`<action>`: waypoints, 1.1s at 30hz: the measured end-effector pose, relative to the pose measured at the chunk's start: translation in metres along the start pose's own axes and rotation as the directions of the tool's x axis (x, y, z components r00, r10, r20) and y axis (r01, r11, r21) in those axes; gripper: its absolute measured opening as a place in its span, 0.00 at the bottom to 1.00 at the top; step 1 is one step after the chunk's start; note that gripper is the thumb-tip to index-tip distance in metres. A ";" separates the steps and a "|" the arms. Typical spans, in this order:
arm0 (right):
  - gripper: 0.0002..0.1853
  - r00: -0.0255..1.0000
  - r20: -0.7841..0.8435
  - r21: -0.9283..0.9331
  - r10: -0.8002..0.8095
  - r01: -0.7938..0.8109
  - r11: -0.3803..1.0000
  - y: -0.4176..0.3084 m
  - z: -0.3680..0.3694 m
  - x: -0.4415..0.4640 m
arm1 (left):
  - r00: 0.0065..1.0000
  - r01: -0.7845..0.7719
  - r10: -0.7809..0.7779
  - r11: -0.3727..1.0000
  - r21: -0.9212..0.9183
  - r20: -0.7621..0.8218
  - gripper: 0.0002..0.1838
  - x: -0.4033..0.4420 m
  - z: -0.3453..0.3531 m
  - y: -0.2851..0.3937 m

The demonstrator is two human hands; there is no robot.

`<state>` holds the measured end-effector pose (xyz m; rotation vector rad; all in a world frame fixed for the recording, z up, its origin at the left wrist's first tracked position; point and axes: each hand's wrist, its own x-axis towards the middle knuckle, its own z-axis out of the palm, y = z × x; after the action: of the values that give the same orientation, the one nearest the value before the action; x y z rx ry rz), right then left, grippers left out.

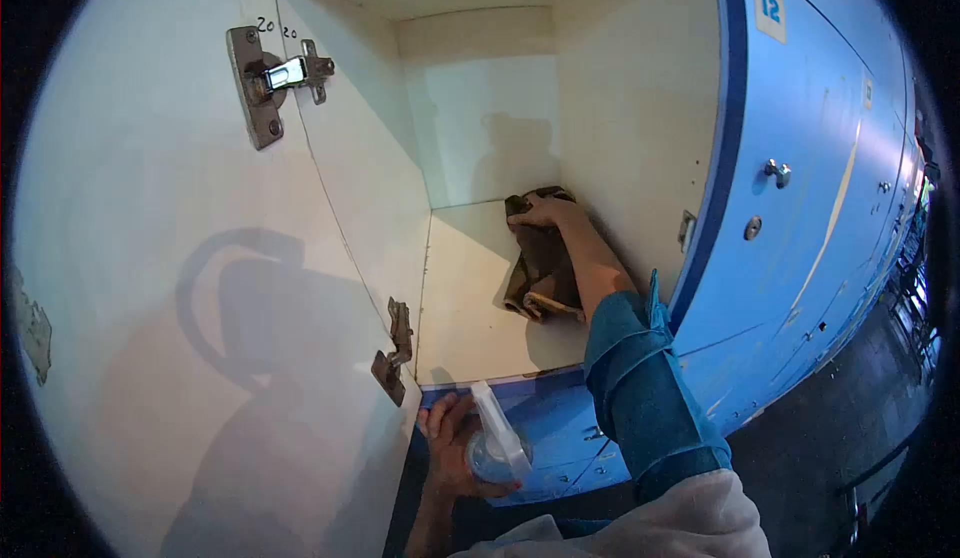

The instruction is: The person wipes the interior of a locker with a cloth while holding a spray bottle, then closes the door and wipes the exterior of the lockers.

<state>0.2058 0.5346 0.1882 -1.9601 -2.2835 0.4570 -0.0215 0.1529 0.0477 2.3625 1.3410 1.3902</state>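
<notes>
Inside the open locker (465, 343), my right hand (545, 211) reaches to the back right of its floor. Its fingers are closed on the top of a dark, crumpled cloth (545, 263) with a brown and olive pattern. The cloth rests on the locker floor, and my forearm covers part of its right side. Below the locker's front edge, my left hand (450, 445) is wrapped round a clear spray bottle (492, 458). Its white trigger head (500, 428) points upward, close to the blue edge.
The white locker door (200, 338) stands swung out on the left, with an upper hinge (262, 86) and a lower hinge (395, 353). Blue locker doors (800, 88) with knobs and locks run along the right. Dark floor (800, 468) lies at lower right.
</notes>
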 end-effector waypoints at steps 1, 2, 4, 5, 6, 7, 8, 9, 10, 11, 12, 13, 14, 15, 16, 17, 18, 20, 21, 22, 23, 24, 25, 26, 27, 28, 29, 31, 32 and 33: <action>0.62 1.000 -0.018 -0.018 0.016 -0.017 1.000 0.008 0.008 0.022 | 1.000 -0.003 0.003 1.000 0.006 0.004 0.52 0.000 0.000 -0.002; 0.62 0.999 -0.036 -0.007 0.025 -0.026 1.000 0.004 0.007 0.020 | 1.000 -0.002 0.002 1.000 0.004 0.003 0.52 0.001 0.001 -0.003; 0.61 0.997 -0.069 0.018 0.042 -0.040 0.999 -0.005 0.009 0.017 | 1.000 -0.001 0.001 1.000 0.008 0.002 0.52 0.002 0.001 -0.007; 0.60 0.998 -0.063 0.000 0.017 -0.017 1.000 -0.013 0.009 0.018 | 1.000 -0.001 0.001 1.000 0.005 -0.004 0.52 0.003 0.001 -0.008; 0.59 0.998 -0.056 -0.022 -0.004 0.003 1.000 -0.019 0.009 0.020 | 1.000 0.000 0.000 1.000 0.001 -0.009 0.52 0.003 0.003 -0.009; 0.58 0.999 -0.050 -0.041 -0.022 0.019 0.999 -0.024 0.010 0.022 | 1.000 0.000 0.000 1.000 -0.003 -0.014 0.52 0.003 0.003 -0.010; 0.55 0.996 -0.031 -0.045 -0.083 0.081 0.996 -0.035 0.012 0.022 | 1.000 -0.002 0.002 1.000 -0.007 -0.016 0.52 0.006 0.002 -0.009; 0.53 0.989 -0.011 -0.046 -0.144 0.144 0.989 -0.053 0.017 0.022 | 1.000 -0.002 0.001 1.000 -0.005 -0.017 0.52 0.003 0.005 -0.009; 0.49 0.992 0.013 -0.068 -0.129 0.130 0.989 -0.077 0.014 0.008 | 1.000 -0.002 0.002 1.000 -0.009 -0.018 0.52 0.005 0.004 -0.009; 0.48 0.988 0.034 -0.089 -0.152 0.155 0.984 -0.096 0.018 0.010 | 1.000 -0.004 0.004 1.000 -0.008 -0.021 0.52 0.006 0.004 -0.009; 0.46 0.983 0.057 -0.107 -0.177 0.182 0.977 -0.113 0.021 0.013 | 1.000 -0.003 0.003 1.000 -0.011 -0.023 0.52 0.006 0.004 -0.008; 0.45 0.976 0.079 -0.126 -0.203 0.211 0.969 -0.126 0.023 0.014 | 1.000 -0.003 0.003 1.000 -0.014 -0.024 0.52 0.006 0.004 -0.008; 0.43 0.972 0.066 -0.156 -0.226 0.234 0.960 -0.135 0.027 0.013 | 1.000 -0.005 0.005 1.000 -0.021 -0.026 0.52 0.006 0.004 -0.008; 0.41 0.967 0.051 -0.187 -0.251 0.256 0.948 -0.142 0.032 0.017 | 1.000 -0.003 0.002 1.000 -0.026 -0.028 0.52 0.005 0.004 -0.008; 0.40 0.960 0.036 -0.219 -0.276 0.277 0.935 -0.149 0.035 0.022 | 1.000 0.000 -0.001 0.999 -0.034 -0.028 0.51 0.003 0.004 -0.008; 0.38 0.951 0.047 -0.227 -0.305 0.307 0.924 -0.152 0.037 0.027 | 1.000 0.006 -0.007 0.999 -0.041 -0.026 0.51 0.001 0.005 -0.008; 0.36 0.942 0.061 -0.233 -0.330 0.335 0.913 -0.153 0.038 0.030 | 1.000 0.006 -0.008 0.999 -0.050 -0.024 0.51 0.001 0.004 -0.009; 0.34 0.929 0.073 -0.241 -0.364 0.370 0.897 -0.149 0.045 0.034 | 0.999 0.018 -0.021 0.997 -0.079 -0.029 0.51 -0.003 0.007 -0.012; 0.33 0.925 0.070 -0.244 -0.373 0.378 0.893 -0.149 0.038 0.013 | 0.999 0.029 -0.033 0.994 -0.106 -0.033 0.51 -0.005 0.010 -0.014; 0.33 0.922 0.066 -0.249 -0.382 0.386 0.889 -0.148 0.033 -0.004 | 0.997 0.051 -0.058 0.986 -0.156 -0.041 0.51 -0.006 0.013 -0.017; 0.32 0.909 0.059 -0.251 -0.413 0.414 0.875 -0.146 0.033 -0.013 | 0.995 0.076 -0.088 0.973 -0.217 -0.049 0.51 -0.008 0.016 -0.021; 0.32 0.894 0.053 -0.254 -0.444 0.442 0.860 -0.142 0.035 -0.018 | 0.992 0.094 -0.113 0.959 -0.268 -0.055 0.51 -0.010 0.018 -0.022; 0.32 0.878 0.047 -0.256 -0.476 0.471 0.844 -0.140 0.038 -0.024 | 0.994 0.077 -0.095 0.963 -0.257 -0.057 0.51 -0.010 0.019 -0.023; 0.31 0.859 0.033 -0.272 -0.510 0.499 0.823 -0.138 0.041 -0.029 | 0.995 0.063 -0.081 0.965 -0.255 -0.059 0.51 -0.010 0.019 -0.023; 0.31 0.839 0.017 -0.289 -0.544 0.525 0.801 -0.137 0.044 -0.034 | 0.998 0.015 -0.030 0.975 -0.223 -0.063 0.51 -0.007 0.016 -0.018; 0.31 0.819 0.003 -0.305 -0.574 0.548 0.779 -0.136 0.047 -0.040 | 0.998 -0.034 0.022 0.981 -0.191 -0.067 0.51 -0.004 0.012 -0.013; 0.31 0.815 0.010 -0.295 -0.580 0.557 0.777 -0.134 0.050 -0.046 | 0.996 0.039 -0.066 0.928 -0.369 -0.061 0.51 -0.005 0.019 -0.015; 0.30 0.808 0.024 -0.272 -0.589 0.572 0.774 -0.134 0.044 -0.077 | 0.990 0.101 -0.138 0.861 -0.499 -0.038 0.51 -0.009 0.026 -0.020; 0.30 0.799 0.042 -0.261 -0.600 0.588 0.766 -0.134 0.041 -0.089 | 0.991 0.094 -0.125 0.881 -0.463 -0.036 0.52 -0.010 0.027 -0.023; 0.30 0.790 0.059 -0.250 -0.611 0.604 0.757 -0.134 0.040 -0.098 | 0.993 0.082 -0.108 0.900 -0.428 -0.036 0.52 -0.010 0.026 -0.023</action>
<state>0.0842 0.4155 0.2001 -1.1414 -2.8808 0.0608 -0.0190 0.1686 0.0156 1.9584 1.0151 1.5469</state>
